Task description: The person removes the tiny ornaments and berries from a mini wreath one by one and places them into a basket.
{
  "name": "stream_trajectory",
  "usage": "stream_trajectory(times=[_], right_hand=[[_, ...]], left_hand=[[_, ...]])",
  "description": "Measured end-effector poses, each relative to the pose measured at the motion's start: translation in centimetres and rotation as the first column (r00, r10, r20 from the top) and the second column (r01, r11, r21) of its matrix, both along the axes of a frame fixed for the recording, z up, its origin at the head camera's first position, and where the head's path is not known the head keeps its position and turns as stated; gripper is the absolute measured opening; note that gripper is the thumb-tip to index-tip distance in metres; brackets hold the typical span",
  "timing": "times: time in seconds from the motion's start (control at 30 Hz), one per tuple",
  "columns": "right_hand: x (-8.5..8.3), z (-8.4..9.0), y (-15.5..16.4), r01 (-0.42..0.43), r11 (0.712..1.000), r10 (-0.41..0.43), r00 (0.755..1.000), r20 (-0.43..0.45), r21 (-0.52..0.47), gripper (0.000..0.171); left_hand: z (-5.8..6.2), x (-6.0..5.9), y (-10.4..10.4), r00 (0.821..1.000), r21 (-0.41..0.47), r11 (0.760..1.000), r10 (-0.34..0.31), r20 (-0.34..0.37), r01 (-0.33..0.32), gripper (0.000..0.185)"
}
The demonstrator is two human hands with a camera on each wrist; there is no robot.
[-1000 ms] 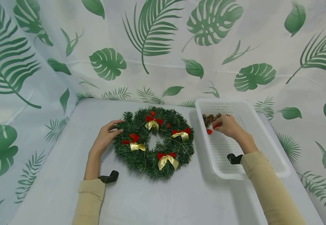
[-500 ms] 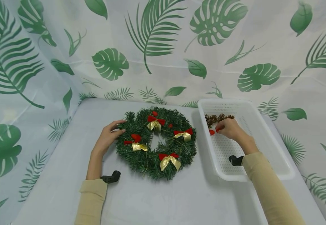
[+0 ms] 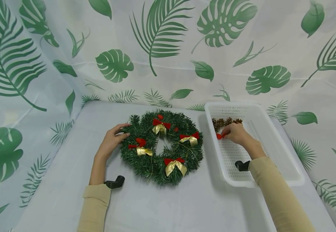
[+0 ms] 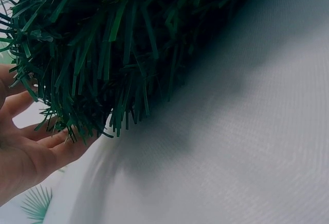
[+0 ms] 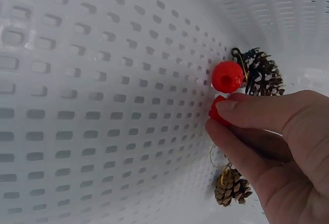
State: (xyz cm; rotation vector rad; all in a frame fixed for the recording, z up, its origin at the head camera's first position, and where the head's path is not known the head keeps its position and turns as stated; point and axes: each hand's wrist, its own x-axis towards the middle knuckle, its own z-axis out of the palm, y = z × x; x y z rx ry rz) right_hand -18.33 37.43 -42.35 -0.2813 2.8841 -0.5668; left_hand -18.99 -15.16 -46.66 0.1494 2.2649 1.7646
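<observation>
at the centre of the head view the green wreath (image 3: pixel 133 161) lies flat on the white table (image 3: pixel 168 206), its red and gold bows (image 3: pixel 176 167) facing up. the left hand (image 3: pixel 110 141) is at the wreath's left edge, thumb and fingers spread and relaxed, touching the greenery, just where it was a second ago. over on the right, inside the white basket (image 3: pixel 216 154), the right hand (image 3: pixel 237 133) has thumb and finger closed in a pinch on a small red piece (image 5: pixel 218 112). a red ball (image 5: pixel 227 76) sits just beside it, directly above it in the right wrist view. a second ago the pinched piece was held higher, at the ball's upper right; now the fingertips have come down about level with it. pine cones (image 3: pixel 228 121) are beyond the hand, toward the basket's upper left, as before. the whole scene has slid slightly rightward in the head view since the earliest frame, and the wreath looks unchanged.
</observation>
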Motion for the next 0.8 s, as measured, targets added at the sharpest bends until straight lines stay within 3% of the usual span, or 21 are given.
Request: stream_trajectory(times=[0.5,0.8], right_hand=[[0.5,0.5,-0.4,0.017,1.000,-0.018,1.000,0.021,0.005,0.010],[0.7,1.2,-0.5,-0.017,1.000,0.017,1.000,-0.012,0.006,0.015]], left_hand=[[0.2,0.1,0.0,1.000,0.004,1.000,0.003,0.006,-0.003,0.052],[0.3,0.2,0.0,1.000,-0.006,1.000,0.013,0.004,-0.013,0.051]])
